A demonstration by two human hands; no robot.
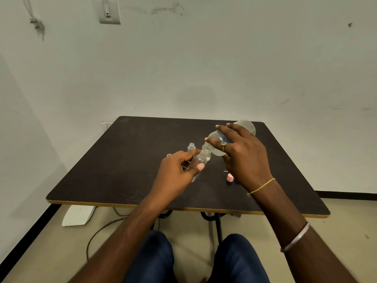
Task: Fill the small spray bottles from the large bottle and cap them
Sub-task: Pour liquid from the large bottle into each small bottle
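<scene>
Pink standing out against dark brown

The desk (122,160) is showing dark brown with a thin yellow edge band; the large bottle (246,127) and small spray bottle (200,159) are looking clear (pale yellowish liquid is tinting their necks); the cap (230,177) is glowing pink, and trousers (155,258) are showing deep blue.
</scene>
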